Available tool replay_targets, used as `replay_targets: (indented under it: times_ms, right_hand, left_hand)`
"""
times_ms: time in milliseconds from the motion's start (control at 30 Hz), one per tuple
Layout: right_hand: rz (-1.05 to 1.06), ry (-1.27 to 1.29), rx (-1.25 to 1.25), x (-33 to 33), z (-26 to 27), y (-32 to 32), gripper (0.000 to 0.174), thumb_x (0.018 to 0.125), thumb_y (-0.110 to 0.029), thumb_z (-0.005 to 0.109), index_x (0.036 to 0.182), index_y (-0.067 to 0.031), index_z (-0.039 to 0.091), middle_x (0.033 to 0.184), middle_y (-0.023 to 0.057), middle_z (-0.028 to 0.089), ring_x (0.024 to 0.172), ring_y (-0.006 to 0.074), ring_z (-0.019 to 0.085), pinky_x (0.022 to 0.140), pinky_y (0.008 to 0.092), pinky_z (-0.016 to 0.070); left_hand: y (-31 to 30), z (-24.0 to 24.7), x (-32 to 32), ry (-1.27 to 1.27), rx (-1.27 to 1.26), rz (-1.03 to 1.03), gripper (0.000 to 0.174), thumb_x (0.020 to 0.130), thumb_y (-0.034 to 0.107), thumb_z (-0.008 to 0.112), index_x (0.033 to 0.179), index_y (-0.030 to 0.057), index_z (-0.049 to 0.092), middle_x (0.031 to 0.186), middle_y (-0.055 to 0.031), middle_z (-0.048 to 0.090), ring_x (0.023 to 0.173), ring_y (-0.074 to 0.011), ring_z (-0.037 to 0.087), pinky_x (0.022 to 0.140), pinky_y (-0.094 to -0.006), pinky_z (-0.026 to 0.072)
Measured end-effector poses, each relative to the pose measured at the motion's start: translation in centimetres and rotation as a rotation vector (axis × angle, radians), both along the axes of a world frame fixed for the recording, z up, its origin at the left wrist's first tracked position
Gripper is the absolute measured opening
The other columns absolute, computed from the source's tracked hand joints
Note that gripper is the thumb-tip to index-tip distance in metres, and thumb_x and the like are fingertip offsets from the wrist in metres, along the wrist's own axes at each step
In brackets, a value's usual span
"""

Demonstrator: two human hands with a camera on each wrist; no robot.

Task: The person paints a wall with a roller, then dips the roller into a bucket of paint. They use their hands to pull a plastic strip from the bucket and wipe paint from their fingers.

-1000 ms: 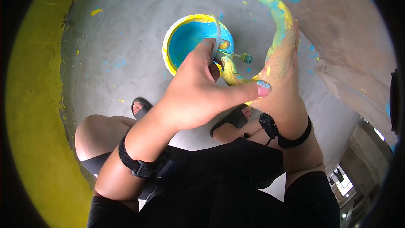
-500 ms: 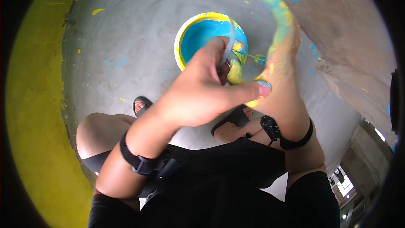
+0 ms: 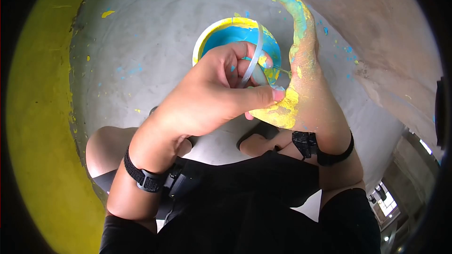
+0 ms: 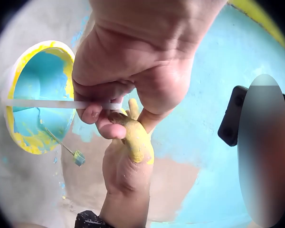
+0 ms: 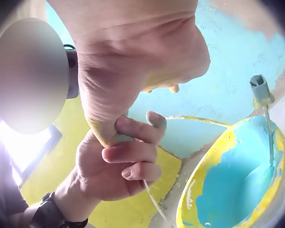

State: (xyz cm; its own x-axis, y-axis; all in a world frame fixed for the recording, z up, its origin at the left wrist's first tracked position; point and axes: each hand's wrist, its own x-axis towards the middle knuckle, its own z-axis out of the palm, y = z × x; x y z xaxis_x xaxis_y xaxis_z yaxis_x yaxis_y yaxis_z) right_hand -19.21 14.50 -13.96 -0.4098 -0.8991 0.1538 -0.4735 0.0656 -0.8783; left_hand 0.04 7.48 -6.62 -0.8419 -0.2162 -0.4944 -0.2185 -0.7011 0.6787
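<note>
In the head view the left hand point(image 3: 202, 96) curls its fingers round the white handle point(image 3: 259, 42) of a bucket point(image 3: 200, 42) holding blue paint. Its thumb touches the right hand point(image 3: 313, 87), whose long fingers extend upward, smeared with yellow, green and blue. Both wrist views show left fingers round the right hand's yellow-stained thumb point(image 4: 138, 142). A thin rod point(image 4: 59, 142) with a grey-green end leans out of the bucket. Whether the bucket hangs or rests on the floor, I cannot tell.
Grey floor point(image 3: 136, 33) with paint specks surrounds the bucket. A yellow-painted area point(image 3: 42, 113) lies left, and a brown and blue surface point(image 3: 386, 33) at upper right. The person's bent knee point(image 3: 108, 146) and sandalled feet are below the hands.
The bucket has shifted right. The left fingers now curl more closely round the handle and near the right thumb. The right hand's extended fingers have tilted left.
</note>
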Motion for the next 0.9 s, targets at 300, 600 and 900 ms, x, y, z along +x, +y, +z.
replay_targets:
  times_ms: [300,600,900]
  right_hand:
    - [-0.051,0.327,0.077,4.7,5.6,2.1,0.041,0.096,-0.031,0.056,0.132,-0.0113,0.063,0.144,0.0047,0.051,0.139,0.0206,0.041,0.119,0.0423,0.025]
    - [0.003,0.381,0.074,4.8,4.9,2.4,0.074,0.076,-0.023,0.075,0.144,-0.0143,0.047,0.146,0.015,0.046,0.143,0.0315,0.036,0.117,0.0462,0.0237]
    - [0.146,0.368,0.089,4.2,7.1,2.7,0.095,0.064,-0.027,0.084,0.146,-0.0133,0.039,0.142,0.0209,0.044,0.138,0.0482,0.035,0.113,0.0646,0.0199]
  left_hand:
    - [0.5,0.2,-0.3,-0.023,-0.103,-0.034,0.039,0.082,0.003,0.081,0.113,0.0005,0.057,0.091,0.0003,0.065,0.08,-0.0054,0.062,0.07,-0.0202,0.0495]
    - [0.9,0.9,-0.2,-0.03,-0.159,0.053,0.029,0.085,0.013,0.079,0.104,0.0018,0.06,0.079,0.0034,0.062,0.07,-0.0024,0.055,0.063,-0.0184,0.0444]
    - [-0.1,0.6,-0.2,-0.119,-0.089,0.04,0.045,0.08,0.017,0.085,0.113,-0.0014,0.061,0.089,0.0008,0.064,0.077,-0.0031,0.056,0.066,-0.0206,0.0454]
